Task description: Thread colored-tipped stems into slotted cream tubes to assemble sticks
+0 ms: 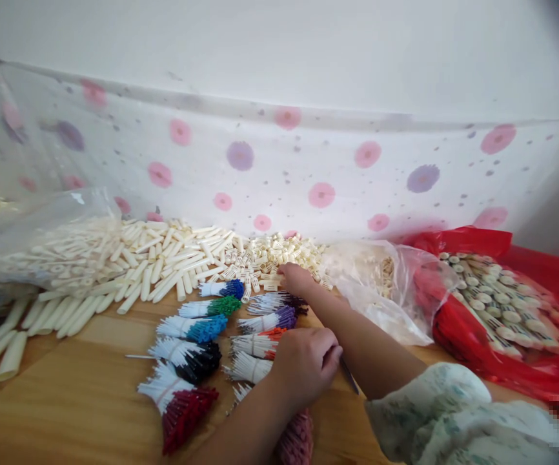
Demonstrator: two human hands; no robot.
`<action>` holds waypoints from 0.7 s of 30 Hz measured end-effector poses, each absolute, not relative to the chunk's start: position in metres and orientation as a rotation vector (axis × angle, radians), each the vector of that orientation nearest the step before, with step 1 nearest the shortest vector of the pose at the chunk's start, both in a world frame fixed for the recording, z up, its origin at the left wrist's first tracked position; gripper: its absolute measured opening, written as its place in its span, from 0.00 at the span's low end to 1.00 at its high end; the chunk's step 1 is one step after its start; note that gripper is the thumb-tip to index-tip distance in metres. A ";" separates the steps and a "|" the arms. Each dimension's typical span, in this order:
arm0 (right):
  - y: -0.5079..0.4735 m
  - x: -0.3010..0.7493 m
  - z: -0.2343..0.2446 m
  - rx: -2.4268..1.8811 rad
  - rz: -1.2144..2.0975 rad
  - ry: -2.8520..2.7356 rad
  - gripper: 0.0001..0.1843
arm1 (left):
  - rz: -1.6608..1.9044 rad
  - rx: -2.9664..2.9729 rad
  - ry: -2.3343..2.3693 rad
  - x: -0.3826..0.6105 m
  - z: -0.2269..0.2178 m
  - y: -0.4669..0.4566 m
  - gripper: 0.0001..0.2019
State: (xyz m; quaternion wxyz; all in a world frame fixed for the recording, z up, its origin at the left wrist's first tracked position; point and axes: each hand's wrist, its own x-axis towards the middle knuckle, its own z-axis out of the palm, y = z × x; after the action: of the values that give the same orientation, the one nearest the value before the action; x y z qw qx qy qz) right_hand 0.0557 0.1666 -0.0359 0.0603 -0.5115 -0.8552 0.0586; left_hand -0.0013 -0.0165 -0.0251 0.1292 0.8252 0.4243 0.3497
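Note:
My right hand [297,280] reaches to the near edge of a heap of small cream slotted plastic pieces [289,250]. Its fingertips touch or hover just over the pieces; most of the fingers are hidden behind the hand. Closer to me, my left hand [306,361] is a closed fist above the bundled sticks, and what it holds, if anything, is hidden. Around it lie banded bundles of thin white sticks with coloured ends: orange [255,343], purple [270,320], black [190,355], light blue [195,327], green [212,306], dark blue [221,288], dark red [182,407] and pink [295,439].
Cream plastic tubes [163,258] are piled along the back left, partly inside a clear bag [66,239]. Another clear bag [366,278] lies right of the heap. A red bag [477,242] holds many pale sticks [502,303]. Flowered sheeting [260,161] covers the wall behind.

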 end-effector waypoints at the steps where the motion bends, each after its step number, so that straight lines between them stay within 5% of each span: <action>1: 0.164 0.054 -0.039 -1.542 0.188 -2.592 0.16 | 1.015 2.399 1.239 -0.002 -0.025 -0.016 0.07; 11: 0.130 0.098 -0.015 -1.343 0.306 -2.331 0.12 | 1.447 2.305 1.595 -0.013 -0.018 -0.012 0.06; 14: 0.084 0.136 -0.003 -1.191 0.406 -2.294 0.07 | 1.572 2.303 1.803 -0.021 -0.014 -0.006 0.14; 17: 0.031 0.171 -0.003 -1.070 0.493 -2.282 0.05 | 1.208 2.529 1.666 -0.020 -0.012 -0.005 0.20; 21: -0.011 0.193 -0.019 -0.865 0.788 -1.995 0.05 | 0.613 2.642 1.397 -0.004 -0.014 -0.015 0.12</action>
State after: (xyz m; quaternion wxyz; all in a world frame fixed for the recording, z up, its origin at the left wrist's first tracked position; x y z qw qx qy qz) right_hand 0.1935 -0.0106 -0.0186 0.4025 -0.3423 -0.7897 0.3119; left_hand -0.0039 -0.0152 -0.0145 0.0454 0.8650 0.4576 0.2007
